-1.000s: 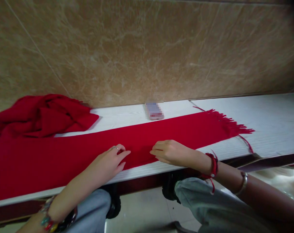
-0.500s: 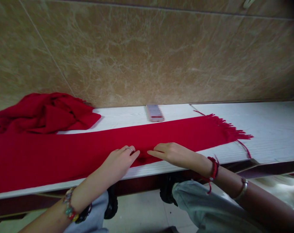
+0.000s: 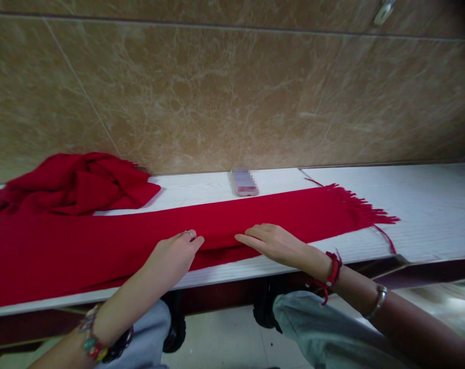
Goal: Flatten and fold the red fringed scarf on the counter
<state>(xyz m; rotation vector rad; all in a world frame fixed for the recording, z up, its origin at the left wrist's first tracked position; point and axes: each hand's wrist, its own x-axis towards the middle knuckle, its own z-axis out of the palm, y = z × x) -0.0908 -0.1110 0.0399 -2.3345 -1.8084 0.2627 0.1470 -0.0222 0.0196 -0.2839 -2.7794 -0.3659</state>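
Observation:
A long red scarf (image 3: 140, 236) lies stretched along the white tabletop, its fringed end to the right. My left hand (image 3: 176, 253) is closed at the scarf's middle, thumb and curled fingers pinching the cloth; a ring shows on one finger. To its right, my right hand (image 3: 274, 243) rests on the scarf with fingers stretched out and pointing left. Between both hands a raised fold runs across the cloth, with a dark gap under it. The fingertips of my left hand are partly hidden.
A crumpled red cloth (image 3: 74, 184) with some fringe lies at the back left. A phone (image 3: 245, 183) sits behind the scarf on the white tabletop (image 3: 432, 210), near the brown marbled wall (image 3: 217, 97). The table's front edge is close to my knees.
My left hand has slid left along the scarf, widening the distance between my hands. A raised fold now shows there. My right hand has barely moved.

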